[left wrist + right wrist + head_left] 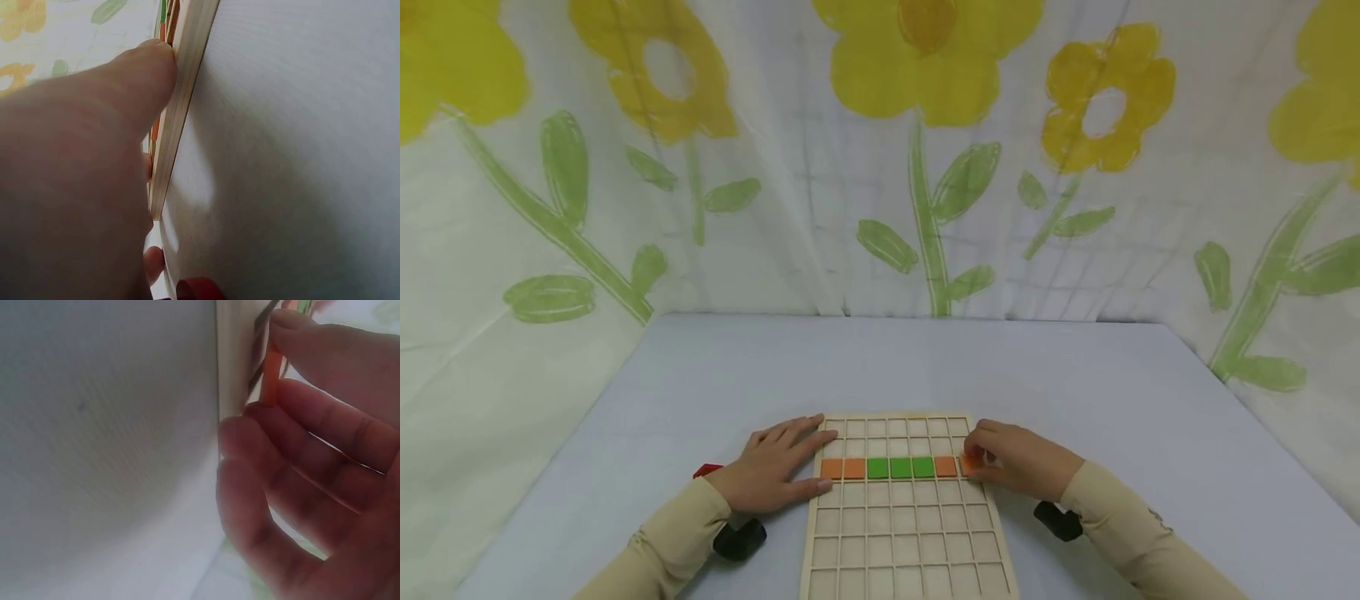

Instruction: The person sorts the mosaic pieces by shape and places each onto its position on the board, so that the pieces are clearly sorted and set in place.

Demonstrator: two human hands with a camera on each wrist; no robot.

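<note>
A wooden grid board (859,523) lies on the table, one row of it bearing orange tiles (854,468) and green tiles (900,467). At that row's right end my right hand (1022,458) pinches an orange tile (270,376) between thumb and fingers, close over the last cell. My left hand (775,467) rests along the board's left edge with fingers spread, its thumb and fingertips on the rim. In the left wrist view the thumb (147,78) lies against the board's wooden side (181,94).
The pale table (715,367) extends around the board. Behind it hangs a white curtain (775,250) printed with yellow flowers. Dark wrist devices show beneath both sleeves, and a small red piece (708,470) shows beside the left wrist.
</note>
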